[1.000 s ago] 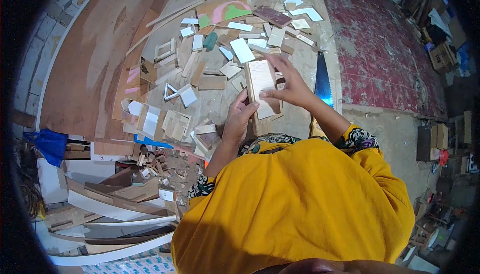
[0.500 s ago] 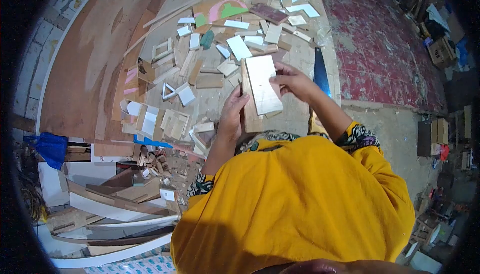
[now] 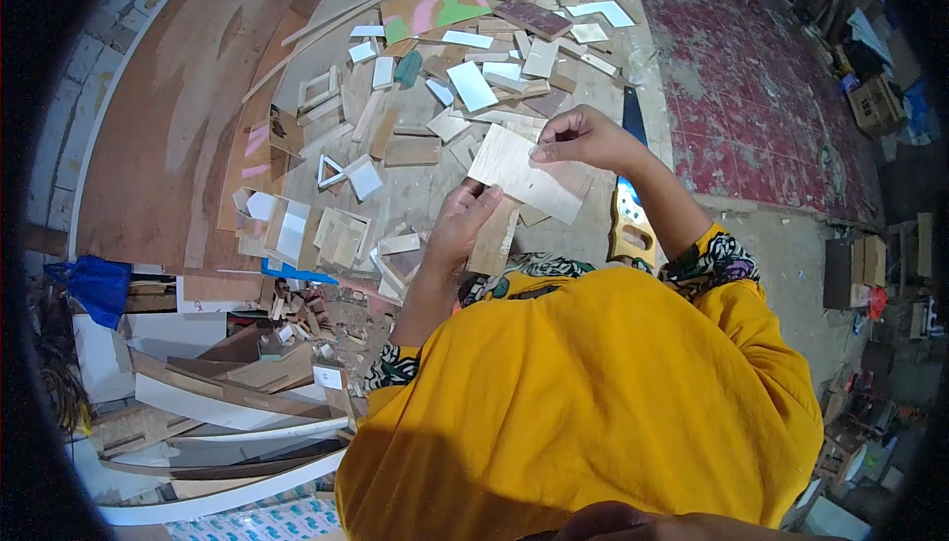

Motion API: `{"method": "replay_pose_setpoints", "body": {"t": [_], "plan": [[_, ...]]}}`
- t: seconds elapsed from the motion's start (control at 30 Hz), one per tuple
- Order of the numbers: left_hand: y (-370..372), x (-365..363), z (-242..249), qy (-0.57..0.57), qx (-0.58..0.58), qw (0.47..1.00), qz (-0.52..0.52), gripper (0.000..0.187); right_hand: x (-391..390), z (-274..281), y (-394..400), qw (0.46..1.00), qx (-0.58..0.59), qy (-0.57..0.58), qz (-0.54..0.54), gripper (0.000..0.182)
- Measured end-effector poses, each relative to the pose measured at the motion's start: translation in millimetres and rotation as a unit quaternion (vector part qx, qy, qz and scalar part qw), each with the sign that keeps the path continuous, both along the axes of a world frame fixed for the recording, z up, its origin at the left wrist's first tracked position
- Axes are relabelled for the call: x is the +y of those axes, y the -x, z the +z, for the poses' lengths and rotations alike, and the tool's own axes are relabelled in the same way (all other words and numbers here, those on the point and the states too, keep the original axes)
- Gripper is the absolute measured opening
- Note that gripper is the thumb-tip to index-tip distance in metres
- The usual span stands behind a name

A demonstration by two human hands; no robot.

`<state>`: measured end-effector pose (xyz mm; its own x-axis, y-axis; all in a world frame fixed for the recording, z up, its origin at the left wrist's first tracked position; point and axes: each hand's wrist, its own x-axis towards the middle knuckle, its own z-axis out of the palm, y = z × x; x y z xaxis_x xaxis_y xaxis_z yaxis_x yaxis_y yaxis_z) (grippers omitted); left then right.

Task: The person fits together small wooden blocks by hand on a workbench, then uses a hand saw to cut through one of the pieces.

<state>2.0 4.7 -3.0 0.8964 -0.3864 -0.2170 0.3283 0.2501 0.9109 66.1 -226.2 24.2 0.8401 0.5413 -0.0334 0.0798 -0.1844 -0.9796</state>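
A pale rectangular wooden board (image 3: 519, 171) lies slanted across a longer, browner wooden plank (image 3: 493, 239). My left hand (image 3: 463, 220) is closed around the plank's left side, its thumb near the pale board's lower left corner. With fingers and thumb pinched, my right hand (image 3: 585, 138) grips the pale board at its upper edge. The pale board covers the plank's upper part. A handsaw (image 3: 633, 229) with a light wooden handle rests on the table to the right, partly behind my right forearm.
Wooden offcuts and white-faced blocks (image 3: 472, 86) are scattered over the worktable (image 3: 297, 160). A painted pink and green board (image 3: 450, 9) lies at the back. Long curved wood strips (image 3: 227, 407) are stacked at lower left. A cardboard box (image 3: 876, 106) stands far right.
The pale board has turned from nearly upright along the plank to a slant across it. My right hand has risen slightly, and more of the handsaw shows.
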Motion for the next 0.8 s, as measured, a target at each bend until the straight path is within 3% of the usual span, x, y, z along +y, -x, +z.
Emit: {"method": "replay_pose_setpoints", "body": {"t": [0.13,0.2,0.23,0.33,0.37,0.43,0.47,0.53,0.57,0.63,0.7,0.73,0.8], "plan": [[-5.9,2.4,-8.0,-0.009,-0.041,0.999,0.002,0.036,1.6,2.3,0.7,0.997,-0.061,0.037,0.007,0.014],[-2.6,-0.6,-10.8,0.034,-0.005,0.997,0.072,0.034,2.0,6.7,6.9,0.984,-0.080,0.154,0.048,0.014],[-2.4,2.0,-12.5,0.033,-0.002,0.997,0.071,0.034,1.3,0.7,5.9,0.984,-0.077,0.153,0.048,0.014],[-5.3,23.6,-22.8,0.050,-0.020,0.995,0.083,0.032,-7.2,-41.9,-11.0,0.999,-0.036,-0.006,-0.022,0.020],[-3.8,31.0,-27.6,0.051,-0.012,0.995,0.083,0.032,-15.1,-56.0,-16.6,0.997,-0.001,-0.009,-0.076,0.023],[3.2,46.4,-34.5,0.072,0.028,0.979,0.191,0.032,-28.2,-68.4,-16.0,0.978,0.063,0.014,-0.197,0.038],[5.1,55.1,-40.7,0.073,0.033,0.978,0.192,0.032,-33.7,-78.1,-11.7,0.978,0.068,0.017,-0.196,0.038],[16.7,73.5,-60.1,0.059,0.032,0.964,0.256,0.037,-44.2,-114.3,-1.8,0.925,0.230,0.058,-0.297,0.056],[24.9,81.3,-66.8,0.060,0.038,0.962,0.262,0.037,-52.0,-139.1,1.3,0.933,0.258,0.075,-0.241,0.068],[35.6,90.3,-77.0,0.066,0.059,0.955,0.284,0.042,-39.7,-165.7,16.4,0.927,0.262,0.194,-0.186,0.056],[45.9,91.7,-84.8,0.082,0.072,0.947,0.302,0.044,-26.9,-211.4,25.2,0.951,0.249,0.131,-0.130,0.040],[50.0,91.6,-86.1,0.097,0.078,0.942,0.312,0.046,-6.1,-173.1,30.9,0.954,0.243,0.144,-0.097,0.025],[52.0,89.4,-86.0,0.110,0.082,0.937,0.321,0.046,20.3,-197.1,20.3,0.965,0.217,0.130,-0.067,0.026]]}}
